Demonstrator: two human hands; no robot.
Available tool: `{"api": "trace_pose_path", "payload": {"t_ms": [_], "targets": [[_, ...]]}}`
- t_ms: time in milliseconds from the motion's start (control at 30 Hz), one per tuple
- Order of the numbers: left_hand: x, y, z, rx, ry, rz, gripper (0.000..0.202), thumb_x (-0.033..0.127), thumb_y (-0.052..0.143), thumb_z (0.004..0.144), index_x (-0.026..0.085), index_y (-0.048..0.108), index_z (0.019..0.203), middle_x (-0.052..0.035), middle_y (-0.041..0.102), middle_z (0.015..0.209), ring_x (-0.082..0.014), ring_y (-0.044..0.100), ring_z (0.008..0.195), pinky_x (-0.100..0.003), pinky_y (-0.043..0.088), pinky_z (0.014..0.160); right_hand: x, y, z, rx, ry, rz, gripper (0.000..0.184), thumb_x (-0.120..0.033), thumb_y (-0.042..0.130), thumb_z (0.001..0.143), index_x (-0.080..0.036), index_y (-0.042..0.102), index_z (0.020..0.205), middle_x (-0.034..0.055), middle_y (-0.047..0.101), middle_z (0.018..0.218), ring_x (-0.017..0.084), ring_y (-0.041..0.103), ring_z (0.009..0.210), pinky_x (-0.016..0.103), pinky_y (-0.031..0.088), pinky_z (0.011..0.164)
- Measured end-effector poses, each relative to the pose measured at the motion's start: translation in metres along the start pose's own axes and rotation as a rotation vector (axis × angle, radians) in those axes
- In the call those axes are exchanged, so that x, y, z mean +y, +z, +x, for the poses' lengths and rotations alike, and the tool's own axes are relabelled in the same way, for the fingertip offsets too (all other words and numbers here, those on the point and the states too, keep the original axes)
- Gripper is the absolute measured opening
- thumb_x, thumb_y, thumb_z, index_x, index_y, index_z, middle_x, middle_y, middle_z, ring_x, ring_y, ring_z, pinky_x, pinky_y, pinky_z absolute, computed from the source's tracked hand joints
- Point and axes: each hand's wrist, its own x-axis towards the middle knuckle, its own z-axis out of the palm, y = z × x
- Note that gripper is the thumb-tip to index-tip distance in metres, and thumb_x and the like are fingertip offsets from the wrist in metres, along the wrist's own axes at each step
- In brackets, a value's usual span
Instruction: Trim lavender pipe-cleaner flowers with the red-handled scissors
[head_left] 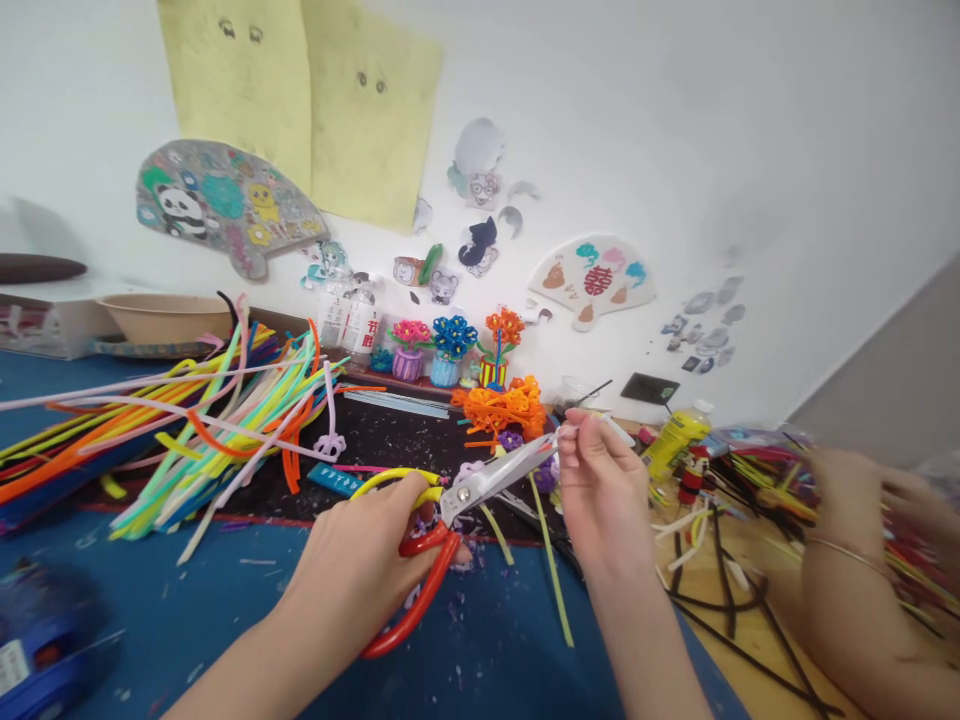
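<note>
Pipe cleaners (pixel 217 440) across blue table (pixel 150 620), sticker-covered white wall (pixel 750 130) behind

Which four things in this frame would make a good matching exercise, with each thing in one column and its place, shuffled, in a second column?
Things:
1. Red-handled scissors
2. Orange pipe-cleaner tangle
3. Yellow plastic bottle
4. Blue pipe-cleaner flower

Places:
A. In a pale blue pot by the wall
B. Gripped in the left hand
C. On the dark mat, beyond the scissor blades
D. Right of the right hand, tilted

Pairs: 1-B, 2-C, 3-D, 4-A.
</note>
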Motion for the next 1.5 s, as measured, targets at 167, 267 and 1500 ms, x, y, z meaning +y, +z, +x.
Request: {"api": "trace_pose_path", "payload": {"t_ms": [167,267,1500], "targets": [[0.0001,-0.0007,0.0017,-0.027,0.01,0.007,0.022,0.045,0.054,0.08,0.026,0.053,0.091,-0.0007,0.07,0.087,-0.0255,0.066,0.079,-0.028,0.036,0.059,0.0005,-0.0001,-0.0002,-0.007,0.006,0.027,0.018,-0.026,0.084,0.06,-0.015,0.074,0.07,0.0017,0.068,0.071,0.006,0.055,0.058,0.017,0.046,0.054],[-0.0007,0.0006,0.0017,-0.025,0.013,0.007,0.021,0.045,0.054,0.08,0.026,0.053,0.089,-0.0002,0.07,0.086,-0.0244,0.065,0.077,-0.027,0.036,0.058,0.0001,-0.0001,-0.0003,-0.003,0.005,0.031,0.018,-0.025,0.083,0.06,-0.014,0.073,0.07,0.0013,0.068,0.069,0.005,0.056,0.058,0.016,0.045,0.054],[-0.0015,0.0032,0.0024,0.007,0.013,-0.072,0.038,0.054,0.047,0.078,0.023,0.034,0.061,0.0055,0.044,0.052,-0.0127,0.04,0.05,-0.023,0.022,0.05,-0.0028,0.0004,-0.0006,0.045,0.006,-0.026,0.013,-0.023,0.08,0.064,-0.015,0.074,0.071,0.0046,0.069,0.076,0.008,0.056,0.059,0.02,0.049,0.053]]}}
